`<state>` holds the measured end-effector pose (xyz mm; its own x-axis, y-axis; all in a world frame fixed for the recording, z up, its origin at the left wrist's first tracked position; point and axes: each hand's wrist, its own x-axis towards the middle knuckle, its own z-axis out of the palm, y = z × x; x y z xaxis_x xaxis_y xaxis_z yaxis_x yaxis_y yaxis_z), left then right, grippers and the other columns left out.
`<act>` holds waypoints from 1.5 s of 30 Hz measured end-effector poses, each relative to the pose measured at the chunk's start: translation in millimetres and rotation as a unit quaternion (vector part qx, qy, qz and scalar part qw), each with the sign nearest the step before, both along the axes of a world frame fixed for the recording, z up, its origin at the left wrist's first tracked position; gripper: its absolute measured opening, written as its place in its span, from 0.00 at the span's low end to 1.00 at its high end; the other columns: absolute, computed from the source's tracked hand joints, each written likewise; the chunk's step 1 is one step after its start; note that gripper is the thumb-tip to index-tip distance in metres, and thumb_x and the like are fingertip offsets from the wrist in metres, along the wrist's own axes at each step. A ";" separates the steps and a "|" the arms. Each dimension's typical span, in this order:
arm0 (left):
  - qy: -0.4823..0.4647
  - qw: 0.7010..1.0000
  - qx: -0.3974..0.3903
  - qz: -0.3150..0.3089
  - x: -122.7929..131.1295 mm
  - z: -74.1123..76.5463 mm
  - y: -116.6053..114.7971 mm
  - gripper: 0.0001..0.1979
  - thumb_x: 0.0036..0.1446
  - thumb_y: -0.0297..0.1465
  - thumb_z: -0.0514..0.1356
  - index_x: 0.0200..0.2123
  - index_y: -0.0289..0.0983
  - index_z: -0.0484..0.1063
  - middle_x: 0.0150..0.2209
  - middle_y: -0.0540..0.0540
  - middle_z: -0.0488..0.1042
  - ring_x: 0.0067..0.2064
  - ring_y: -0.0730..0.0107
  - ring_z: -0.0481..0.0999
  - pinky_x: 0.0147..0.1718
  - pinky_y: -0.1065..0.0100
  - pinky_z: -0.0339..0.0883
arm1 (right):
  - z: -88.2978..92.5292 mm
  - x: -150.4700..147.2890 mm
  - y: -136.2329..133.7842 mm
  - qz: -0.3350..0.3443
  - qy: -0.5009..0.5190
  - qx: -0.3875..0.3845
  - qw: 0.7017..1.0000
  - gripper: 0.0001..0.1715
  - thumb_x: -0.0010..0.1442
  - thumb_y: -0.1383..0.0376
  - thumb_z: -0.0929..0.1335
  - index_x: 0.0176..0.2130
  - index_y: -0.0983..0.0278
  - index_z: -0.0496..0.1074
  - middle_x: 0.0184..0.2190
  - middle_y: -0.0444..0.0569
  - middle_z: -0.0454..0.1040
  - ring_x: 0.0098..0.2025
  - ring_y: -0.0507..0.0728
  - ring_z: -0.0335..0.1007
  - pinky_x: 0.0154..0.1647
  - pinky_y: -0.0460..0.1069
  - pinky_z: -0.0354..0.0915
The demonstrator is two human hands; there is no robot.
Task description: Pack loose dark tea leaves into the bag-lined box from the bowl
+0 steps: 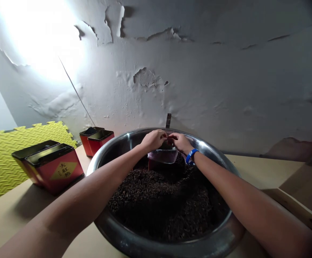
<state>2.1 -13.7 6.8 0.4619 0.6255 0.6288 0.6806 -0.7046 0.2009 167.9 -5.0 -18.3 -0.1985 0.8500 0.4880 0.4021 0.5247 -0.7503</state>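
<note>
A large steel basin [98,156] holds a heap of loose dark dried leaves [147,193] that look like tea. Toward its far side, a red tin [153,165] stands among the leaves, with a clear plastic bag [163,156] folded out over its mouth. My left hand [154,140] is above the bag, fingers closed in a pinch at its upper edge. Facing it, my right hand [182,143], with a blue wristband, pinches at the same spot. The fingertips nearly meet; what lies between them is mostly hidden, apparently the bag's edge.
Red and black tins [64,170] with a yellow diamond label stand left of the basin. Two smaller-looking red tins [101,140] are behind them. A yellow foam mat [0,161] leans at the left. At right sits a cardboard box [306,190]. The peeling wall [212,89] rises behind.
</note>
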 end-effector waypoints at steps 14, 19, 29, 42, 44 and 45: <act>0.008 1.000 -0.016 0.014 2.9 -7.8 8.9 0.08 0.52 0.30 0.52 0.33 0.36 0.70 0.35 0.45 0.73 0.36 0.68 0.70 0.36 0.70 0.62 | 0.9 0.2 0.2 -0.074 -0.110 0.109 0.985 0.10 0.50 0.68 0.62 0.32 0.65 0.71 0.29 0.46 0.74 0.31 0.52 0.68 0.32 0.45 0.62; 0.019 1.000 -0.018 0.017 2.0 -7.4 9.5 0.09 0.51 0.29 0.53 0.34 0.36 0.71 0.35 0.45 0.73 0.36 0.68 0.71 0.36 0.70 0.63 | 3.2 0.7 -3.9 -0.085 -0.161 0.136 0.974 0.10 0.50 0.69 0.62 0.32 0.64 0.72 0.28 0.45 0.74 0.31 0.52 0.68 0.33 0.45 0.61; 0.031 0.998 -0.044 0.035 -2.3 -12.3 13.2 0.10 0.48 0.30 0.54 0.33 0.38 0.74 0.35 0.46 0.74 0.36 0.68 0.71 0.37 0.70 0.63 | 0.1 -3.5 -9.2 -0.087 -0.234 0.121 0.961 0.16 0.51 0.73 0.63 0.36 0.60 0.74 0.35 0.46 0.74 0.38 0.54 0.69 0.40 0.46 0.61; 0.012 0.996 -0.063 0.055 -4.3 -11.7 15.1 0.10 0.46 0.30 0.54 0.31 0.38 0.75 0.30 0.46 0.75 0.32 0.67 0.72 0.33 0.70 0.64 | 1.6 -7.3 -10.8 -0.071 -0.273 0.183 0.942 0.11 0.53 0.70 0.61 0.33 0.66 0.72 0.30 0.49 0.72 0.32 0.52 0.65 0.33 0.44 0.58; 0.009 0.997 -0.057 0.052 -4.6 -11.9 15.8 0.10 0.47 0.30 0.54 0.31 0.38 0.75 0.31 0.46 0.75 0.32 0.67 0.72 0.33 0.70 0.64 | 0.9 -7.1 -11.0 -0.078 -0.264 0.187 0.943 0.12 0.53 0.72 0.61 0.35 0.66 0.71 0.31 0.49 0.71 0.32 0.52 0.65 0.32 0.44 0.58; 0.007 0.997 -0.055 0.049 -4.7 -11.9 16.0 0.11 0.47 0.30 0.54 0.32 0.38 0.75 0.31 0.46 0.75 0.32 0.67 0.72 0.33 0.70 0.64 | 0.4 -7.0 -10.9 -0.079 -0.259 0.186 0.944 0.13 0.53 0.72 0.60 0.36 0.66 0.71 0.31 0.49 0.71 0.32 0.52 0.65 0.33 0.44 0.58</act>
